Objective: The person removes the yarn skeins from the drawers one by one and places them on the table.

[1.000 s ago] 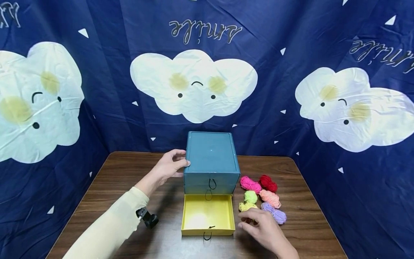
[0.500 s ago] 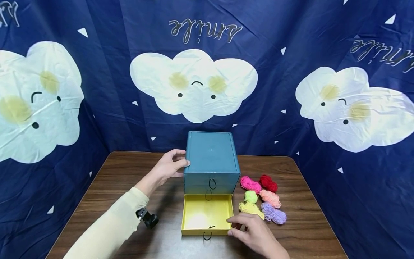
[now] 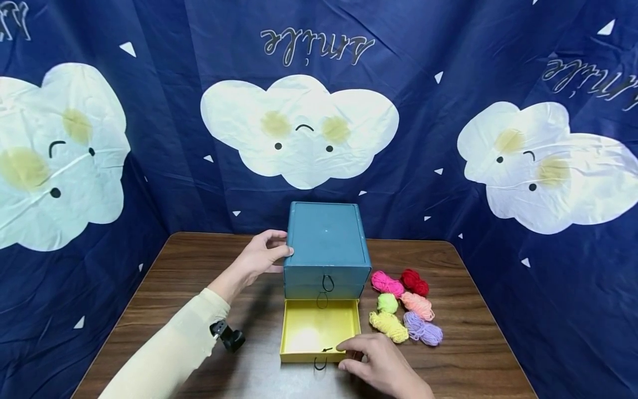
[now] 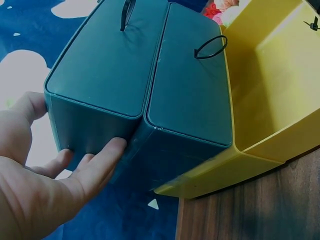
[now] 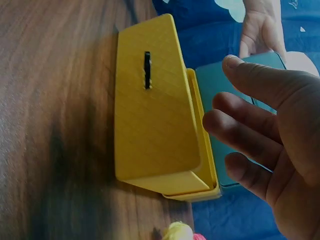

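Observation:
A stack of blue drawers (image 3: pixel 326 233) stands at the table's middle above a yellow bottom drawer, which is pulled out. My left hand (image 3: pixel 259 255) rests against the left side of the blue stack, thumb at its top edge; in the left wrist view its fingertips touch the blue side wall. Over the front right corner of the yellow drawer (image 3: pixel 319 321) hovers my right hand (image 3: pixel 376 360), loosely bent and holding nothing. A black loop handle (image 5: pixel 147 70) hangs on that drawer's front. Nothing lies inside the visible part of the drawer.
Right of the drawers lie several yarn skeins: pink (image 3: pixel 386 284), red (image 3: pixel 415 282), green (image 3: pixel 387 303), peach (image 3: pixel 417 306), yellow (image 3: pixel 389 327) and purple (image 3: pixel 422 328). A brown wooden table (image 3: pixel 473 332) carries everything. Behind it hangs a blue cloth (image 3: pixel 423 199).
My right hand has moved left, from beside the yellow skein to the front right corner of the yellow drawer. The left hand and the drawers have stayed put.

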Motion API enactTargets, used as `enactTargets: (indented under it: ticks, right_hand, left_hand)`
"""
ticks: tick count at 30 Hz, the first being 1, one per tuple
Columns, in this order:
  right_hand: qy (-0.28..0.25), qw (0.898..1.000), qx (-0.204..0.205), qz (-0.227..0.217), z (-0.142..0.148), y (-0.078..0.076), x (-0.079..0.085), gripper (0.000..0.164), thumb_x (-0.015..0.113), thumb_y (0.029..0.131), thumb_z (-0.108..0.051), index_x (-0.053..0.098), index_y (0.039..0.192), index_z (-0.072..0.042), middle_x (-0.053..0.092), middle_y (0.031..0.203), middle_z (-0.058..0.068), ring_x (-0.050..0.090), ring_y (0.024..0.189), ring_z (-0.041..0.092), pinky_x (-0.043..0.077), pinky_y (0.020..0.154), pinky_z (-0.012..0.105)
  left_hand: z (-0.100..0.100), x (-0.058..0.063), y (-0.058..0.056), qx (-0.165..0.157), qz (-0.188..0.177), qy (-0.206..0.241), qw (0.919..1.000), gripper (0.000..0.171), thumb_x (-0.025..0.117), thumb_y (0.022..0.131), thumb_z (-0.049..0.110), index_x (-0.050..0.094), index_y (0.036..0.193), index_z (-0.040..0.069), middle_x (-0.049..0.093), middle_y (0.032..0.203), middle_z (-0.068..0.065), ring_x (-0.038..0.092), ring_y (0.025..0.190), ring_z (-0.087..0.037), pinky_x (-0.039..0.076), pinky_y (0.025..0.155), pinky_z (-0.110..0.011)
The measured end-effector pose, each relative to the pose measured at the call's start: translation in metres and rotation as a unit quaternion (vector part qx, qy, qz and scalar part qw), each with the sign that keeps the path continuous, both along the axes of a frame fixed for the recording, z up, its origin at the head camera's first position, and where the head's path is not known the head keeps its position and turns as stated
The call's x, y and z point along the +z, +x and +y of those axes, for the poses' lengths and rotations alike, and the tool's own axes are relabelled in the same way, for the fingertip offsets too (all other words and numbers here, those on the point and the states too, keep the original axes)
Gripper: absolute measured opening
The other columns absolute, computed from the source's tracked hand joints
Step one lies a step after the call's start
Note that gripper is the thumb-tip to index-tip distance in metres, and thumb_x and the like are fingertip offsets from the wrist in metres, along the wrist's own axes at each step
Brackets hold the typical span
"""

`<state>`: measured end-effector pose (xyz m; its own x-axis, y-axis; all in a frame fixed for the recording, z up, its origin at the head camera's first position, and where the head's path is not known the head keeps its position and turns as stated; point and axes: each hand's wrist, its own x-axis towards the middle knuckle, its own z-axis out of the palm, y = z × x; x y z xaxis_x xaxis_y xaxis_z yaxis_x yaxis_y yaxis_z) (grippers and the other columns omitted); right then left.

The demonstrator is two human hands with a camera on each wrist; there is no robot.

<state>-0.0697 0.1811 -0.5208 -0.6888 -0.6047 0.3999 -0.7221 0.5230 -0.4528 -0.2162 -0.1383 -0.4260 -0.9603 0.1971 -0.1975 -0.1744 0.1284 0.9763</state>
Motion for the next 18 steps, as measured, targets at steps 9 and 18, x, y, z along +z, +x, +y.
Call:
enactTargets:
  ticks: [9,18]
  right_hand:
    - [0.042,0.998,0.02,-0.038,-0.009,-0.003,-0.007,0.021,0.078,0.092,-0.03,0.079,0.109,-0.017,0.079,0.1,-0.007,0.069,0.091,-0.001,0.055,0.076,0.016]
    - [0.067,0.995,0.031,-0.069,-0.017,-0.002,-0.015,0.021,0.078,0.092,-0.025,0.079,0.112,-0.021,0.076,0.104,-0.015,0.067,0.092,-0.005,0.053,0.075,0.015]
  left_hand:
    - [0.0,0.0,-0.001,-0.001,0.0,0.005,1.0,0.063,0.073,0.094,0.014,0.044,0.149,0.007,0.048,0.147,-0.02,0.063,0.116,-0.029,0.061,0.088,-0.045]
    - [0.002,0.001,-0.001,-0.001,-0.001,0.01,0.9999,0.062,0.072,0.093,0.013,0.045,0.148,0.006,0.049,0.145,-0.02,0.064,0.111,-0.025,0.061,0.086,-0.044]
